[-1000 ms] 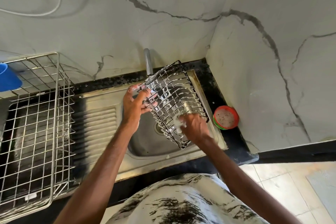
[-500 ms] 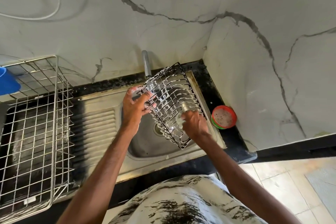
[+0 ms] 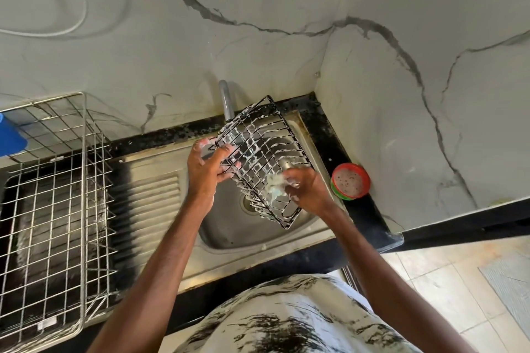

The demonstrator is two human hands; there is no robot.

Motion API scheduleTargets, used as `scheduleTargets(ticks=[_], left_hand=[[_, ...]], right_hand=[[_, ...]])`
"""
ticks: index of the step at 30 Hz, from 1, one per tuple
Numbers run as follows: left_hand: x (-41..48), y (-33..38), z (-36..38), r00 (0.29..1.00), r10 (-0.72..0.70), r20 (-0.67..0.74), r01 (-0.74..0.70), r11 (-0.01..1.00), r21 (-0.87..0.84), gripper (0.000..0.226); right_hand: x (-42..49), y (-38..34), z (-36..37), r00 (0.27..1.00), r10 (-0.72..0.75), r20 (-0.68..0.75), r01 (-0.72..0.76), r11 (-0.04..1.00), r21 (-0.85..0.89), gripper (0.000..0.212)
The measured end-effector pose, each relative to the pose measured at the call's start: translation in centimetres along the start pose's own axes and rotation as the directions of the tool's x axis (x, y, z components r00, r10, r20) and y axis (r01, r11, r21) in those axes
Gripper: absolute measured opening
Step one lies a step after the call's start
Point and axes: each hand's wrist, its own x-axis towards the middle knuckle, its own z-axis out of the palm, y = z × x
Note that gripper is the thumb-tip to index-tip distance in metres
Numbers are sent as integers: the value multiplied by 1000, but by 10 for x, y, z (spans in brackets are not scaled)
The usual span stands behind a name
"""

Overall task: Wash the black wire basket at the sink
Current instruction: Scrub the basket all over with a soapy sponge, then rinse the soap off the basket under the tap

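Black wire basket [image 3: 259, 156], sudsy, tilts over the sink [image 3: 229, 231] basin. The left hand [image 3: 205, 173] grips its edge; the right hand [image 3: 308, 190] pinches a foamy scrubber [image 3: 274, 185] against its wires. Nearby, a red-rimmed tub [image 3: 350, 180] holds speckled soap.

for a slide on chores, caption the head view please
Over the sink, the left hand grips a soapy black wire basket while the right hand presses a sudsy scrubber against its wires.

Sudsy black wire basket [image 3: 259, 152], shiny steel sink [image 3: 229, 233]
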Motion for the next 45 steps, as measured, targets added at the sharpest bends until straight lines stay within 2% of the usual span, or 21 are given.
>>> scheduleTargets(ticks=[3,4,8,11,13,14,15,16,17,19,20,23,26,28,30,34,38,41,45], left_hand=[[0,0,1,1000,-12,2,12,1000,-7,40],[0,-1,2,1000,-17,6,17,1000,-9,38],[0,-9,5,999,-52,10,52,999,1,32],[1,-14,8,998,-60,9,60,998,22,27],[3,-17,10,998,-62,8,62,997,39,28],[4,-18,12,998,-64,7,64,997,50,30],[5,-19,14,998,-65,10,64,996,61,34],[5,-19,17,998,-65,18,63,996,66,39],[5,-19,20,997,-67,26,66,996,65,48],[4,-18,28,995,-87,40,84,995,61,65],[4,-18,31,995,-91,45,89,994,56,67],[5,-20,38,995,-91,38,89,995,39,56],[8,-22,39,996,-91,23,90,994,55,58],[11,-25,38,995,-96,11,95,994,63,61],[12,-26,36,996,-92,6,91,993,81,64],[12,-28,31,995,-101,-4,101,990,93,56],[15,-33,26,993,-119,-10,119,989,92,51],[17,-36,22,993,-119,-17,120,989,90,58],[19,-40,15,992,-118,-31,121,989,88,65]], right_hand=[[-6,-19,-21,994,-9,-108,31,979,200,33],[-7,-21,-23,988,-3,-153,37,975,217,35],[-11,-7,-17,972,8,-233,7,998,62,33],[-12,-1,-23,976,144,-162,-97,960,263,26],[-15,5,-34,987,137,-87,-79,873,481,14],[-18,8,-40,991,108,-84,-40,815,578,16],[-21,13,-47,991,90,-94,-10,772,635,30],[-22,17,-54,989,110,-101,-16,751,660,38],[-21,20,-61,978,163,-133,-35,748,663,36],[-18,27,-77,938,264,-223,-72,780,622,25],[-17,30,-86,913,292,-284,-83,816,572,26],[-12,46,-107,830,340,-441,-120,882,455,19],[-6,67,-111,778,334,-533,-226,939,260,13],[-1,85,-106,787,328,-523,-319,941,110,15],[5,105,-97,797,373,-476,-407,913,34,20],[11,127,-80,809,449,-379,-489,872,-11,29],[22,149,-66,775,495,-392,-566,820,-83,27],[30,154,-57,741,510,-437,-607,787,-109,33],[37,142,-53,739,521,-428,-616,779,-115,37]])
